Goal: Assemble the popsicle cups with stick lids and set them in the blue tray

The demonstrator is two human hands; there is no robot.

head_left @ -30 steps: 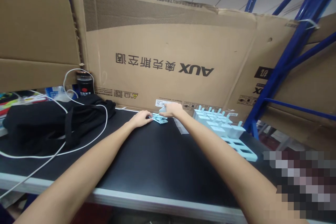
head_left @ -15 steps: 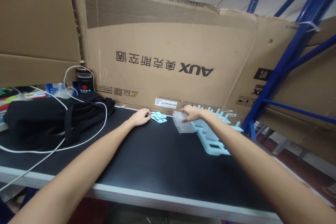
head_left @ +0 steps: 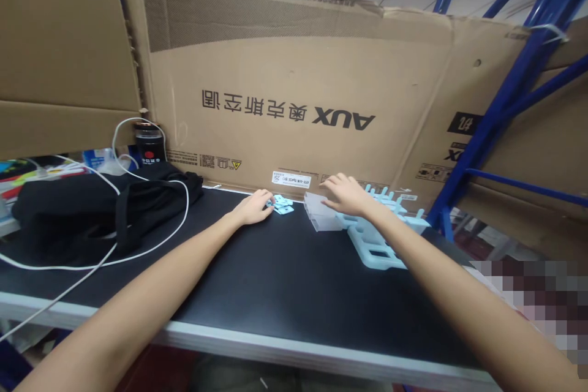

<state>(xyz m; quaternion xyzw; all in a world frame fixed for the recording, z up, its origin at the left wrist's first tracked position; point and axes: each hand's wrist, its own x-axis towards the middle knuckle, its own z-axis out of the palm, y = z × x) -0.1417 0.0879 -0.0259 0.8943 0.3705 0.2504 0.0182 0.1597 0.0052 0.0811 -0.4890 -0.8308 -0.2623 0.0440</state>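
Observation:
My left hand (head_left: 255, 207) lies on the black tabletop (head_left: 257, 275) with its fingers curled onto a small pile of pale blue plastic pieces (head_left: 282, 204). My right hand (head_left: 345, 194) hovers with fingers spread over a stack of clear plastic trays (head_left: 320, 215), touching their top. Just right of it sits a pale blue mould tray (head_left: 377, 239) with stick handles poking up at its far end.
A big AUX cardboard box (head_left: 294, 92) stands behind the table. A black bag (head_left: 87, 208) with a white cable (head_left: 151, 245) over it lies at the left, a dark bottle (head_left: 147, 144) behind it. Blue rack posts (head_left: 496, 110) rise at the right.
My right hand moved from the blue pieces over to the clear trays and its fingers have spread. My left hand stays at the blue pile, its fingers now further onto it.

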